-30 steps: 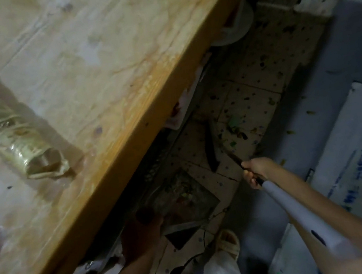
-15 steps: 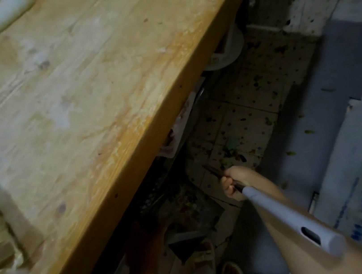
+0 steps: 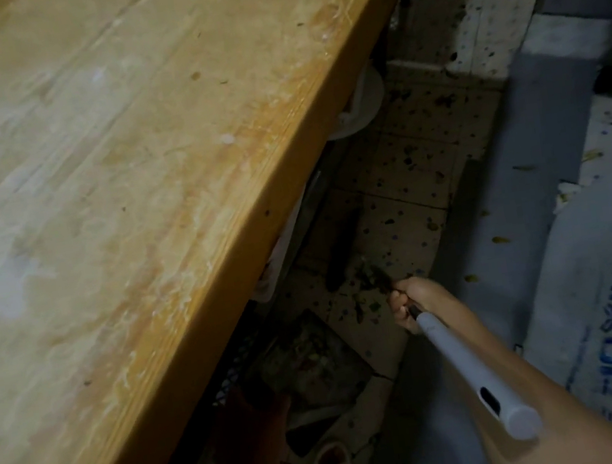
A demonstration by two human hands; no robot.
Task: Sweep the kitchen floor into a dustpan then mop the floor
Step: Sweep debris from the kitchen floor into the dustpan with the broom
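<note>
Two risks stand out. Under the worn yellow wooden table (image 3: pixel 135 217), the left hand (image 3: pixel 251 410) sits in shadow at the dark, scrap-filled dustpan (image 3: pixel 311 358); its grip I cannot tell, so the pan might slide. Rightward, the right hand (image 3: pixel 410 303) grips the grey-handled broom (image 3: pixel 475 365), bristles among green scraps (image 3: pixel 367 282) on the speckled tiled floor (image 3: pixel 419 175); a hard stroke could scatter debris past the pan.

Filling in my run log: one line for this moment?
stage: sweeping | right hand: grips broom | left hand: at dustpan, grip unclear | scraps on floor
</note>
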